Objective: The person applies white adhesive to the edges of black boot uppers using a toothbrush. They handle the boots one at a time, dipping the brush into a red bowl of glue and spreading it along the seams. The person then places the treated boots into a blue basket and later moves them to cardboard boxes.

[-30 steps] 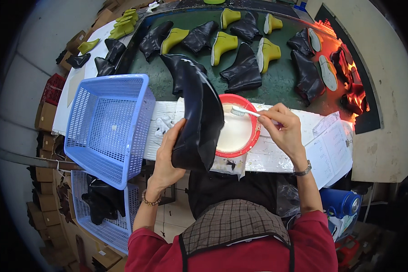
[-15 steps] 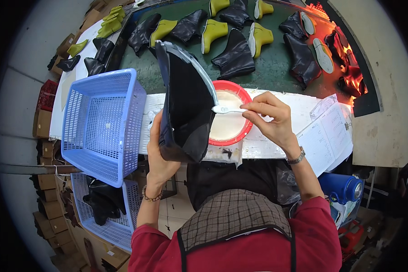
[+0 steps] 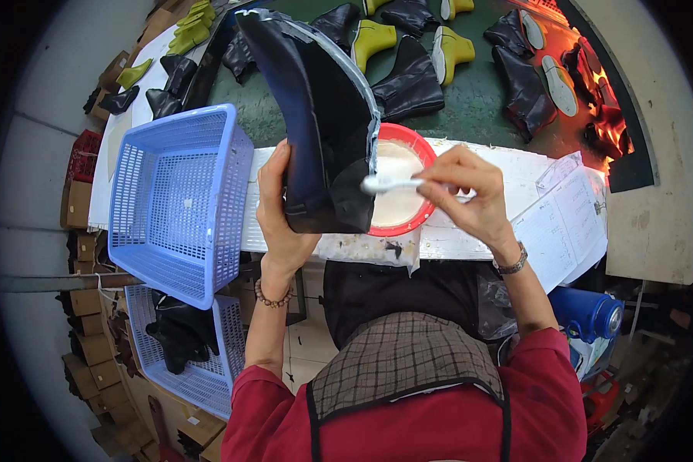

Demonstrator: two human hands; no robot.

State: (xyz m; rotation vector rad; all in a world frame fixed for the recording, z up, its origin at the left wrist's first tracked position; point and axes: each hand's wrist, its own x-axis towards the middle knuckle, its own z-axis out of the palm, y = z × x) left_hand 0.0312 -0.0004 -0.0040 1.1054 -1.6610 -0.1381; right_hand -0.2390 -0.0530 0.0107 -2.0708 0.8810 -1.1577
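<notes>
My left hand [image 3: 281,219] grips a black leather boot upper [image 3: 300,115] from below and holds it raised. The upper's inner side faces right, and a whitish wet band runs along its curved edge. Between the thumb and fingers of my right hand [image 3: 473,192] is a white toothbrush [image 3: 389,184], slightly blurred, its head against or very near the upper's lower right edge. Just behind stands a red bowl [image 3: 422,146] of creamy white glue-like liquid [image 3: 396,163], partly covered by the upper and my right hand.
Black boot uppers [image 3: 408,81] and yellow-green shoe lasts [image 3: 450,54] lie on the green surface [image 3: 470,123] beyond. A blue basket [image 3: 231,192] stands at left, another basket [image 3: 227,339] with black pieces below it. Written papers [image 3: 562,223] and a blue flask [image 3: 589,314] are at right.
The upper has turned in my left hand and shifted up and right, showing more of its outer side. The toothbrush stays by its edge, now blurred. The whole view has shifted slightly.
</notes>
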